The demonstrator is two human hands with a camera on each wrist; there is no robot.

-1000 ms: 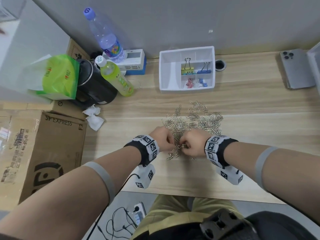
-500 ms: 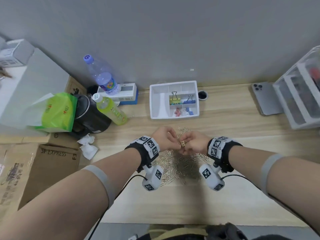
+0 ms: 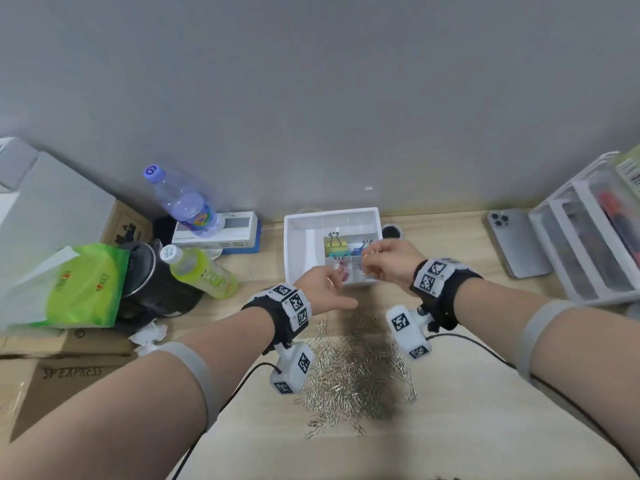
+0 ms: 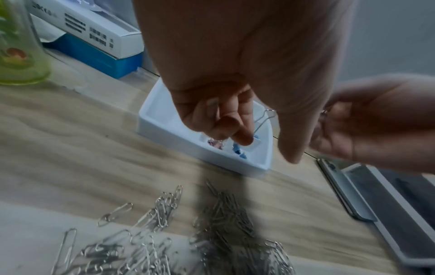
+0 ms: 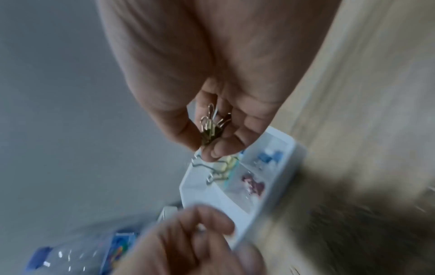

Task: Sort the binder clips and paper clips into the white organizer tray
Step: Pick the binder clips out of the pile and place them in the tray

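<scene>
Wooden desk (image 3: 467, 251); right hand (image 3: 389, 263) pinches small gold clips (image 5: 212, 128) above the tray (image 3: 294, 244), left hand (image 3: 322, 289) loosely curled, empty. Release carelessly, they'd land in the wrong compartment.

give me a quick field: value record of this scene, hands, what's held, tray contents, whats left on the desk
right hand: over the white organizer tray, fingers pinching small gold binder clips
left hand: at the tray's near edge, fingers loosely curled; holds nothing that can be seen
tray contents: yellow binder clip, blue binder clips, pink binder clips, each in its own compartment; long left compartment shows nothing
left on desk: pile of silver paper clips, unsorted
nearby: phone, green bottle
</scene>
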